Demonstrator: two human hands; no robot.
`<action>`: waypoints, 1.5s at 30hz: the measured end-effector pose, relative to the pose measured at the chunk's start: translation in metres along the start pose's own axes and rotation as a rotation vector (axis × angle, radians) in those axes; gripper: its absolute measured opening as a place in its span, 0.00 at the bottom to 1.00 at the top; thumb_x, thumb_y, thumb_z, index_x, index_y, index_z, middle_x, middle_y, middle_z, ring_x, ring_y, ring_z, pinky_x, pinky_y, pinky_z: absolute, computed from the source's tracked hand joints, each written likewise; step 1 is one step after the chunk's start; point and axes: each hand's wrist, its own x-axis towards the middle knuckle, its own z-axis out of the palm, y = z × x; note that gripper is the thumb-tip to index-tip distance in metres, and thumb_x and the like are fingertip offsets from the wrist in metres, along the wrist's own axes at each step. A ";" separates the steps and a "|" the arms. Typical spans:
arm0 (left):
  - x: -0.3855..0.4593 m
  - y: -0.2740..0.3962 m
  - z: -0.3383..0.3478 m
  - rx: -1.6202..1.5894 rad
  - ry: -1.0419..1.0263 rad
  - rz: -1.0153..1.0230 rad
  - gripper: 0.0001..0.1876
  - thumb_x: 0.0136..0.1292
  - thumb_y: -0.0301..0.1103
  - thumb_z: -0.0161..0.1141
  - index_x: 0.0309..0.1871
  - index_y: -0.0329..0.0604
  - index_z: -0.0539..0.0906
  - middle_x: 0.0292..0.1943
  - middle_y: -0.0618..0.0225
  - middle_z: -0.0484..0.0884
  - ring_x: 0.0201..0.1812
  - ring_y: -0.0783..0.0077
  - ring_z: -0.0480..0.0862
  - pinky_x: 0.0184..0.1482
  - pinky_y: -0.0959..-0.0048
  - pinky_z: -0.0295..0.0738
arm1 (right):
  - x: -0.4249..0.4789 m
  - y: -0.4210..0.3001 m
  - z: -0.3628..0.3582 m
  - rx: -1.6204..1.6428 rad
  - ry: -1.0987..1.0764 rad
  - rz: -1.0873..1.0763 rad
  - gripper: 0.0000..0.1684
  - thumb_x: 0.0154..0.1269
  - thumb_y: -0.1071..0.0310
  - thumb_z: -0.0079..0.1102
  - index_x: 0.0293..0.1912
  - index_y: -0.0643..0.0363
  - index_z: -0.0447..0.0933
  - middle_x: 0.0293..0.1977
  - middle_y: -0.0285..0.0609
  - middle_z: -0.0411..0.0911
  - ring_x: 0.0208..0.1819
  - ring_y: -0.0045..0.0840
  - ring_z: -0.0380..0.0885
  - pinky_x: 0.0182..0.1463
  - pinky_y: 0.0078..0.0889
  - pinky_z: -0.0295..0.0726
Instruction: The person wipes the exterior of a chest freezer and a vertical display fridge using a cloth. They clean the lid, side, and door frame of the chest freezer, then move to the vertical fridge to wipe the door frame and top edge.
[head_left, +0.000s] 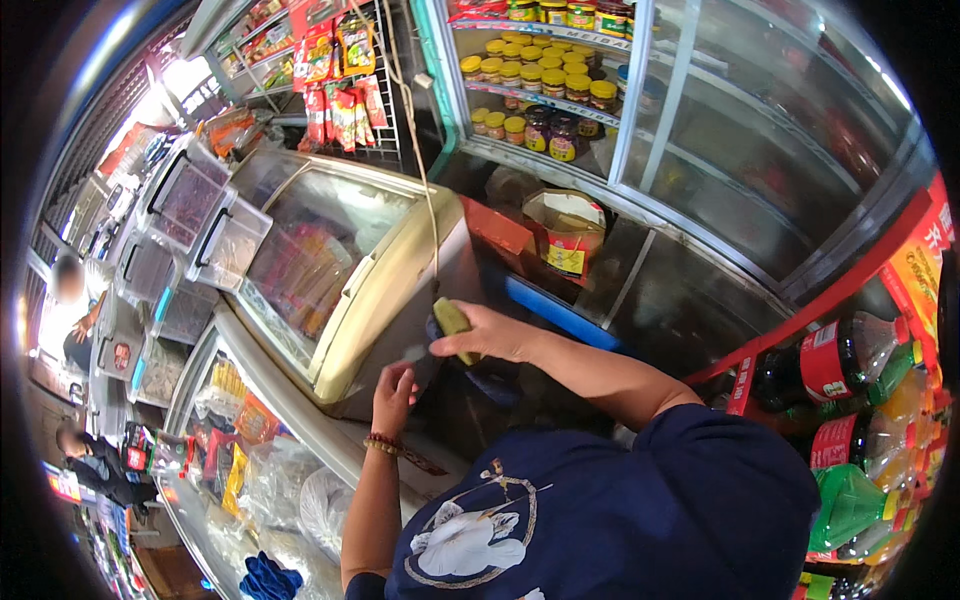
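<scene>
My right hand (487, 330) grips a yellow-green elongated thing (454, 322); its exact kind is not clear. It is tilted, with its upper end poking out above my fingers. My left hand (394, 394), with beaded bracelets (384, 444) at the wrist, is just left of it and lower, fingers curled. Close above its fingertips is a small pale blur (414, 352); whether I hold it cannot be told. A thin cord (429, 202) hangs from above, its lower end near the green thing. Both hands are in front of the cream end of a glass-topped chest freezer (442, 255).
A second freezer (285, 480) with bagged goods stands at lower left. Clear lidded bins (187, 195) are stacked beyond. A glass-door cabinet (630, 90) holds jars. Below it sits an open carton (566, 232). Drink bottles (847, 360) fill a red rack at right. Two people are at far left.
</scene>
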 end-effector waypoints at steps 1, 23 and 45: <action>-0.005 0.005 0.002 -0.068 -0.098 -0.186 0.19 0.68 0.48 0.51 0.52 0.45 0.76 0.40 0.69 0.82 0.41 0.76 0.78 0.43 0.76 0.73 | 0.000 -0.002 0.002 -0.055 0.003 -0.012 0.40 0.47 0.54 0.73 0.54 0.65 0.65 0.40 0.36 0.70 0.40 0.18 0.68 0.43 0.21 0.71; -0.020 0.078 0.015 -0.534 -0.010 0.023 0.23 0.67 0.45 0.54 0.56 0.36 0.73 0.49 0.65 0.79 0.49 0.71 0.79 0.54 0.72 0.72 | 0.025 0.049 -0.054 -0.176 0.248 0.051 0.14 0.64 0.60 0.52 0.36 0.60 0.80 0.33 0.33 0.79 0.39 0.16 0.74 0.44 0.20 0.70; 0.003 0.120 -0.025 -0.546 -0.316 0.183 0.28 0.59 0.40 0.56 0.59 0.30 0.70 0.52 0.60 0.79 0.52 0.68 0.77 0.59 0.72 0.65 | 0.034 -0.049 -0.047 0.461 0.022 -0.237 0.11 0.68 0.63 0.52 0.44 0.58 0.78 0.41 0.32 0.79 0.44 0.17 0.76 0.51 0.22 0.73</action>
